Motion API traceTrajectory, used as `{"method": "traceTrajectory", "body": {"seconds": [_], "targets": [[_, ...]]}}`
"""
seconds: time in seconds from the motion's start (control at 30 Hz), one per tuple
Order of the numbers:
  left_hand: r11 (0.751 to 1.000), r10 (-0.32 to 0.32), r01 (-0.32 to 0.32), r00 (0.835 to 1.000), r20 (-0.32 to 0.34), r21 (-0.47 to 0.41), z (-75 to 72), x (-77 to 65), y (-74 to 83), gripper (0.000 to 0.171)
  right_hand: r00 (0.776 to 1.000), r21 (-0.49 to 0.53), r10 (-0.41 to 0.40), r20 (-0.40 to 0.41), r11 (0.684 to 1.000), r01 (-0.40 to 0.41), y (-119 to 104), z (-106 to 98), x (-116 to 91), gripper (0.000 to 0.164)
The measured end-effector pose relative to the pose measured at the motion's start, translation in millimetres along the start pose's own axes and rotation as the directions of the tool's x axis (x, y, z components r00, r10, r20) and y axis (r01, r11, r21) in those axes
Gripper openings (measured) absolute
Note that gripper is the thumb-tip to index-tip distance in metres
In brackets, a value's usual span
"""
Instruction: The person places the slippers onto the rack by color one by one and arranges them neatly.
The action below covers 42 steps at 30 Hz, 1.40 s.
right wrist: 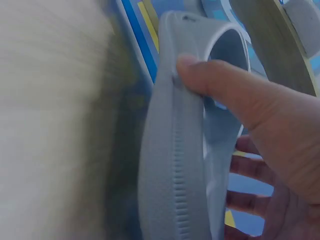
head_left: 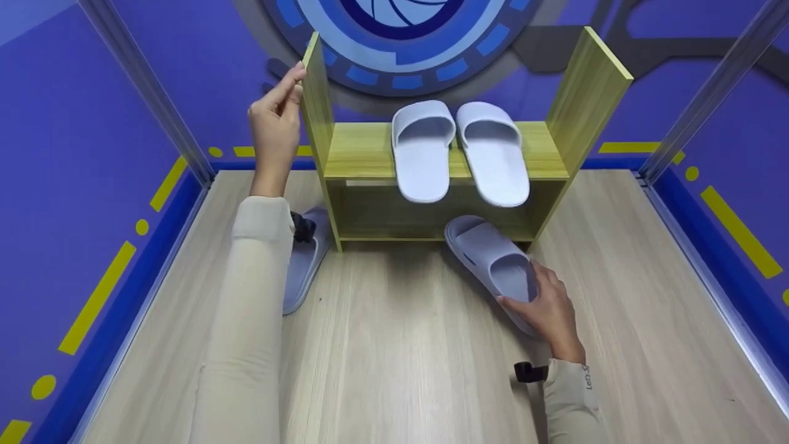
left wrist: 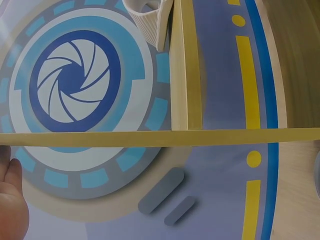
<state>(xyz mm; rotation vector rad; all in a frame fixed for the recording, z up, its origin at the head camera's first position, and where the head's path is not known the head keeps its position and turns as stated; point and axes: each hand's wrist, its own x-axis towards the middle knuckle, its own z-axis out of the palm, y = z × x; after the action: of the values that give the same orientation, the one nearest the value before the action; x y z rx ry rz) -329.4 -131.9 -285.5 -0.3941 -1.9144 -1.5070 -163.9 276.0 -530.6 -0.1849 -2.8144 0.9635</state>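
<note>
My right hand (head_left: 548,308) grips a grey slipper (head_left: 487,246) by its heel end. The thumb lies along the sole's side edge in the right wrist view, with the other fingers across the far side. This slipper (right wrist: 175,150) is held above the floor, toe toward the rack. My left hand (head_left: 277,123) holds the upper front part of the left side panel (head_left: 317,98) of a wooden shoe rack (head_left: 357,154); some fingertips are hidden there. Two white slippers (head_left: 422,166) (head_left: 493,160) stand side by side on its upper shelf, their heels jutting past the front edge.
Another grey slipper (head_left: 302,271) lies on the wooden floor (head_left: 394,370) left of the rack, partly covered by the left forearm. Blue printed walls (head_left: 92,154) enclose the back and both sides. The rack's lower compartment (head_left: 394,213) faces forward.
</note>
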Motion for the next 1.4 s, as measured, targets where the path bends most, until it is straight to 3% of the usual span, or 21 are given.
{"method": "traceTrajectory", "body": {"seconds": [0.17,0.4,0.63,0.9,1.13,1.4], "targets": [[0.998,-0.065,0.065,0.998,0.021,-0.014,0.7,3.0,-0.3,0.031,0.998,-0.038,0.036,-0.054,0.999,-0.038,-11.2,7.9,3.3,0.101],[1.0,-0.009,0.009,1.0,0.0,-0.02,2.2,2.6,-0.6,0.029,0.99,-0.074,0.068,-0.124,0.994,-0.077,-29.8,18.3,8.1,0.103],[1.0,0.002,-0.002,1.0,0.005,-0.015,2.0,1.7,0.6,0.029,0.981,-0.098,0.108,-0.163,0.987,-0.126,-41.4,25.1,11.0,0.103],[0.998,-0.064,0.064,0.998,0.01,-0.006,-0.8,-5.2,28.0,0.029,0.981,-0.076,0.119,-0.151,0.988,-0.132,-45.1,29.1,12.2,0.104],[1.0,-0.024,0.024,1.0,0.009,-0.005,-2.0,-9.4,30.3,0.029,0.989,-0.097,0.13,-0.075,0.986,-0.137,-51.1,25.1,14.1,0.108],[1.0,-0.028,0.028,1.0,0.01,-0.01,-2.5,-9.9,29.8,0.03,0.992,-0.018,0.099,0.073,0.995,-0.098,-52.9,20.1,11.9,0.111]]}}
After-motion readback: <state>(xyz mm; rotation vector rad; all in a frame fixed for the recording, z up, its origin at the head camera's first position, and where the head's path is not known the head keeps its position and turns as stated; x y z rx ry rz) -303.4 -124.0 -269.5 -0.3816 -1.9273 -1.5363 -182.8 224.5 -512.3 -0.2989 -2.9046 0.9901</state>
